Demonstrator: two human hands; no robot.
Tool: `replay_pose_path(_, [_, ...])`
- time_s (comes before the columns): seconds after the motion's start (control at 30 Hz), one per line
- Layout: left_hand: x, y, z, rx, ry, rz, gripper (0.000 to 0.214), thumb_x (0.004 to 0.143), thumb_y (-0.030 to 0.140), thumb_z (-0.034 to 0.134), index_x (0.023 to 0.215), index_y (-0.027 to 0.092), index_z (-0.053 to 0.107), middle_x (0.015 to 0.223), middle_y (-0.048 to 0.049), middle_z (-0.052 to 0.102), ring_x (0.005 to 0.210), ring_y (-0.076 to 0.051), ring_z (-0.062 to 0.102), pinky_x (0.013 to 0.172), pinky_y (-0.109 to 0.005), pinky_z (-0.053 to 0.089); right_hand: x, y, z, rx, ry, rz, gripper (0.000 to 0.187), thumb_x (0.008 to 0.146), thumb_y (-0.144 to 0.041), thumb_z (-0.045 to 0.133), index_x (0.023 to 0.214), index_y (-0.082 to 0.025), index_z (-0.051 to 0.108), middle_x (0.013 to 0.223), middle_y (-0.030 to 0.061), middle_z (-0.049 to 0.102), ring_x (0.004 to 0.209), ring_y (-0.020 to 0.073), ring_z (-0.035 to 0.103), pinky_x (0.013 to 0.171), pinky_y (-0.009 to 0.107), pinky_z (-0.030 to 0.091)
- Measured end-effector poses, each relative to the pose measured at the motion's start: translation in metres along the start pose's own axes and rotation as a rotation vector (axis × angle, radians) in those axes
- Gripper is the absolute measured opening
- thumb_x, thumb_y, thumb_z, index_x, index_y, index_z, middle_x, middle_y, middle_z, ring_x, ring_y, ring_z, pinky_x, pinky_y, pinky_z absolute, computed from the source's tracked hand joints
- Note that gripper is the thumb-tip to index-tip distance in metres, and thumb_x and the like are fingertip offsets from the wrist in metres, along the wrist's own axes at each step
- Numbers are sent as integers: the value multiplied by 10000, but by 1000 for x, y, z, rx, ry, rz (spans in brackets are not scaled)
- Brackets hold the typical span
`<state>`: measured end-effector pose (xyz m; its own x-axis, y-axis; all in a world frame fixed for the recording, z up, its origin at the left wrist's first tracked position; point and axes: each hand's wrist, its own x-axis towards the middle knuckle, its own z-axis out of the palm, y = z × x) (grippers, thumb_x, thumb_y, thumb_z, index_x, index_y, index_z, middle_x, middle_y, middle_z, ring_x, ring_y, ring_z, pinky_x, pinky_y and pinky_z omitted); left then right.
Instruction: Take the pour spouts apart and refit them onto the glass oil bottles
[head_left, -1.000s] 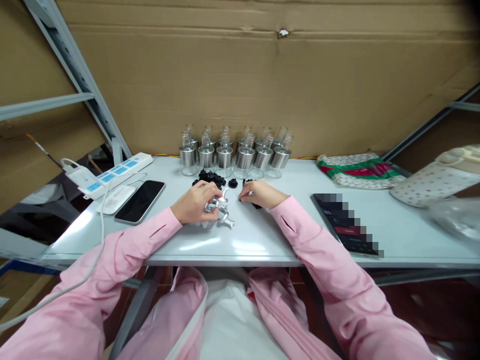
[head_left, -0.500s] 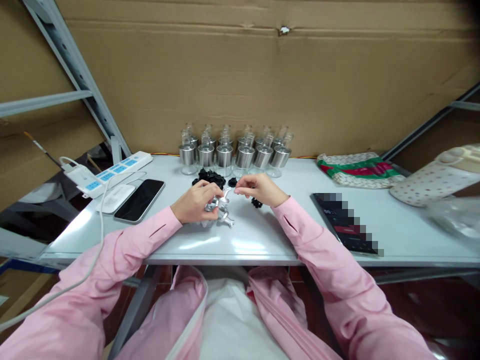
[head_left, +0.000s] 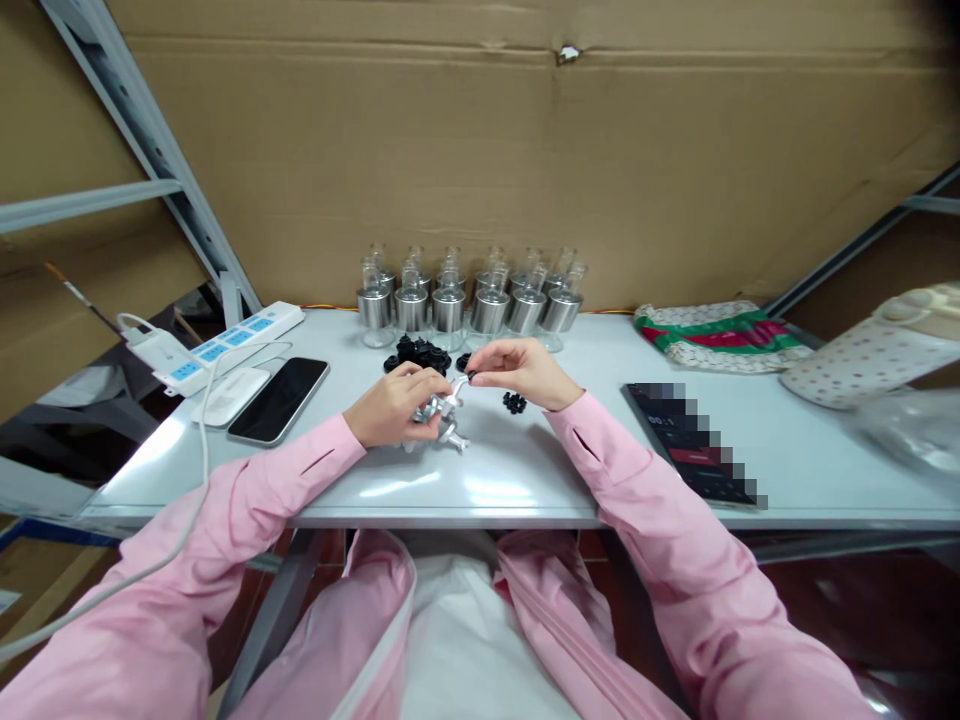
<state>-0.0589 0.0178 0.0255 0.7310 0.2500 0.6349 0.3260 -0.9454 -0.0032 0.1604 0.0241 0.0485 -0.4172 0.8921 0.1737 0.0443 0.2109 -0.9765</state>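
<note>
My left hand is closed on a silver spout-like part, its narrow end pointing up and right. At that end my right hand pinches a small black piece between thumb and fingertips. Whether the black piece sits on the tip or only touches it, I cannot tell. More silver parts lie below and partly behind my left fingers. Beyond my hands is a heap of black stoppers, and one more black stopper sits by my right fingertips. A little cluster of black pieces lies under my right hand.
Several glass bottles with metal sleeves stand in rows at the back. To the left are a phone, a white case and a power strip. A dark-screened device, a patterned bag and a dotted container occupy the right.
My right hand has shifted slightly up, and a black piece now shows at its fingertips by the silver tip. The small black cluster is more exposed. My left hand stays nearly in place.
</note>
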Motion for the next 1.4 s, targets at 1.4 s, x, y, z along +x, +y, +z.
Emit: replay_pose_path(1.4, [2, 1, -1, 70, 137, 138, 320, 739, 112, 514, 1049, 192, 491, 914, -56, 671, 797, -154, 626, 721, -297, 489, -5, 3, -2, 347, -460, 111, 333, 752, -322, 687, 1008, -147, 567, 797, 2, 595, 753, 107, 581, 737, 268, 462])
